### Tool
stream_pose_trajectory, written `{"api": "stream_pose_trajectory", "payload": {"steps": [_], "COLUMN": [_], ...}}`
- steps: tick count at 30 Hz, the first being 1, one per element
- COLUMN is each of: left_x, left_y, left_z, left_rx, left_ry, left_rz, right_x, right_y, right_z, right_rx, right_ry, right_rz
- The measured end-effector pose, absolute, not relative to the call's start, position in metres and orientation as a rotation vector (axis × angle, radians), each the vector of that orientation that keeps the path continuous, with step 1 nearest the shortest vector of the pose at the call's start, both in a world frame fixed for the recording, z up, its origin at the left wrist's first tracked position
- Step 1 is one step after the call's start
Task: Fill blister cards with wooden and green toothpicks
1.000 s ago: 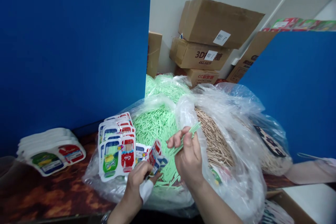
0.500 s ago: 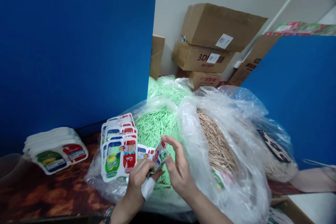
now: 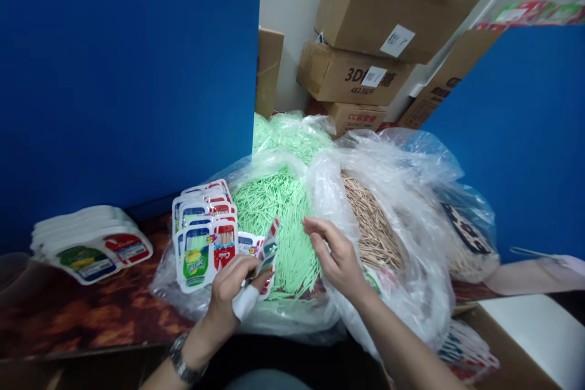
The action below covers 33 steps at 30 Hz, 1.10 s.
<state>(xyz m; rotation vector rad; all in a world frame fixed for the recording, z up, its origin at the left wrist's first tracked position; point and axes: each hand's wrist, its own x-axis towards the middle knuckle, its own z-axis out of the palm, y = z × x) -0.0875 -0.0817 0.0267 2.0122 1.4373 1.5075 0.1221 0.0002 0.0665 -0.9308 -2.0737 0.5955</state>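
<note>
My left hand is closed on a small printed candy packet, tilted nearly edge-on. White tape or cloth covers part of a finger. My right hand hovers apart from the packet, fingers loosely bent and thumb apart, with nothing seen in it. Beneath the hands, thin green candy sticks fill an opened clear plastic bag. To the left, several two-part packets marked Sprite and Cola overlap on the bag, showing green and brown sticks. Another packet lies partly behind my left hand.
Brown sticks lie in a second clear bag to the right. A stack of white-edged packs sits at left. Blue panels flank the table. Cardboard boxes stand behind; an open carton holds packets lower right.
My right hand has moved away from the packet, to the right. My left hand still holds the packet, slightly lower and further left. The view has shifted.
</note>
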Motion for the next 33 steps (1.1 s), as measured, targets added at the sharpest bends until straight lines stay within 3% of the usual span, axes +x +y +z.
{"api": "stream_pose_trajectory", "payload": {"steps": [7, 22, 27, 33], "left_x": [-0.093, -0.087, -0.088, -0.087], "left_y": [-0.09, -0.098, -0.109, -0.117], "left_z": [0.03, 0.025, 0.025, 0.017], "left_rx": [2.103, 2.282, 2.292, 2.316], "left_ry": [1.43, 1.192, 1.137, 1.127], "left_rz": [1.568, 1.576, 1.624, 1.6], "right_x": [0.152, 0.147, 0.149, 0.139], "right_y": [-0.007, -0.018, -0.012, -0.032], "right_z": [-0.01, -0.032, -0.021, 0.055], "right_rx": [-1.02, -0.611, -0.719, -0.954], "right_ry": [-3.023, -3.275, -2.977, -1.818], "right_rz": [0.258, -0.145, 0.128, 0.839]}}
